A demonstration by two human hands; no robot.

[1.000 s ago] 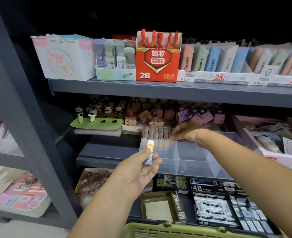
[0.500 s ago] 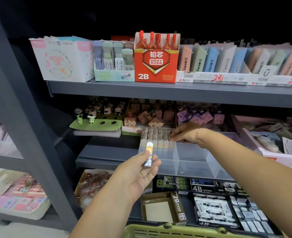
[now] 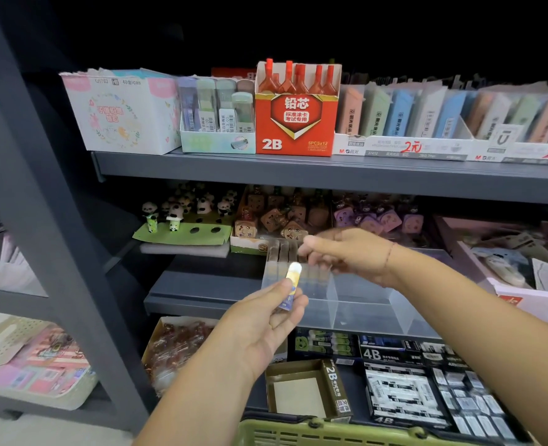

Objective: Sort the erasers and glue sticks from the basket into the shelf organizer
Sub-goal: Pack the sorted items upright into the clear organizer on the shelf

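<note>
My left hand [image 3: 266, 320] pinches a small glue stick [image 3: 291, 286] with a white cap and a yellow and blue label, held upright in front of the clear shelf organizer [image 3: 366, 312]. A row of glue sticks [image 3: 282, 252] fills the organizer's left compartment. My right hand [image 3: 346, 252] hovers over that compartment with loosely curled fingers pointing left, and I see nothing in it. The green basket [image 3: 330, 436] shows only its rim at the bottom edge.
The organizer sits on a grey middle shelf [image 3: 201, 284], with panda [image 3: 182, 214] and block-shaped erasers [image 3: 282, 220] behind it. The top shelf carries a red 2B lead box [image 3: 295, 123]. Black 4B eraser boxes [image 3: 401, 381] lie below. A grey upright post [image 3: 40, 204] stands left.
My right hand has lifted off the back of the organizer and drawn toward me and left. My left hand has held the glue stick nearly still.
</note>
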